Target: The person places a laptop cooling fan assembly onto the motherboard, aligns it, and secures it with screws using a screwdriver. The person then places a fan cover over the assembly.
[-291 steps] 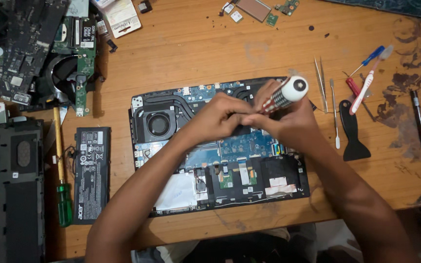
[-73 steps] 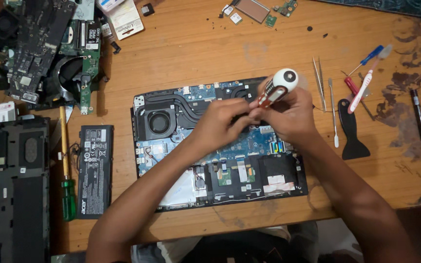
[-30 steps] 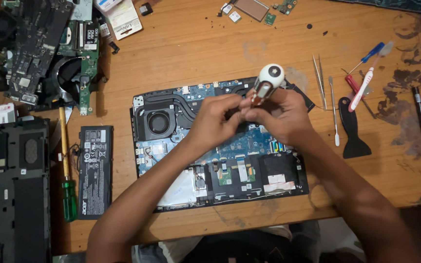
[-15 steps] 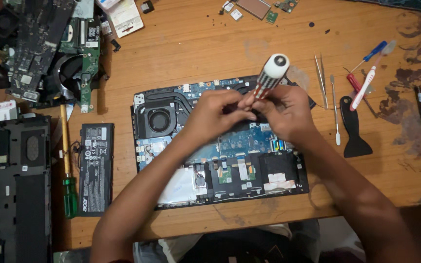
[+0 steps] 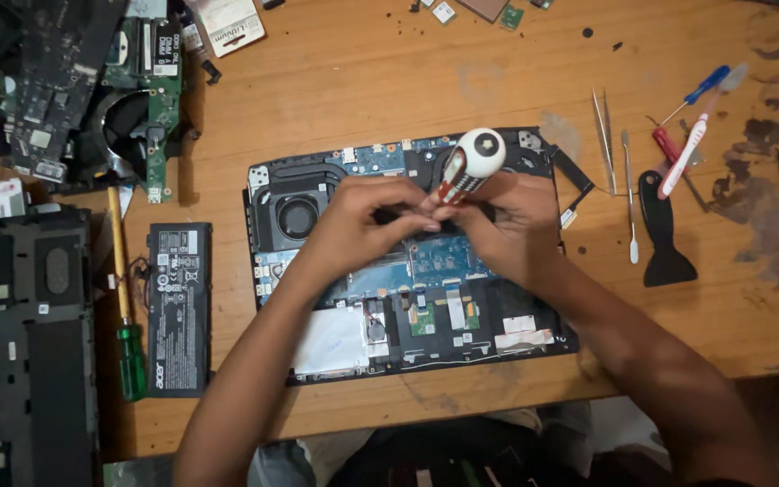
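An opened laptop base (image 5: 407,316) lies on the wooden table with its blue circuit board, a round fan (image 5: 297,216) and cables exposed. My right hand (image 5: 507,225) grips a screwdriver with a red and white handle (image 5: 469,162), held nearly upright over the middle of the board. Just left of it, my left hand (image 5: 362,221) pinches the lower shaft near the tip. The tip and the spot it touches are hidden by my fingers.
A black battery pack (image 5: 178,307) and a green-handled screwdriver (image 5: 126,316) lie to the left. Another dismantled board with a fan (image 5: 128,108) sits at the top left, a black laptop cover (image 5: 20,343) at the far left. Tweezers (image 5: 604,140), a black scraper (image 5: 664,234) and small screwdrivers (image 5: 691,144) lie to the right.
The screwdriver handle has swung between tilted and more upright while both hands stayed over the same spot on the board. Nothing else on the table has moved.
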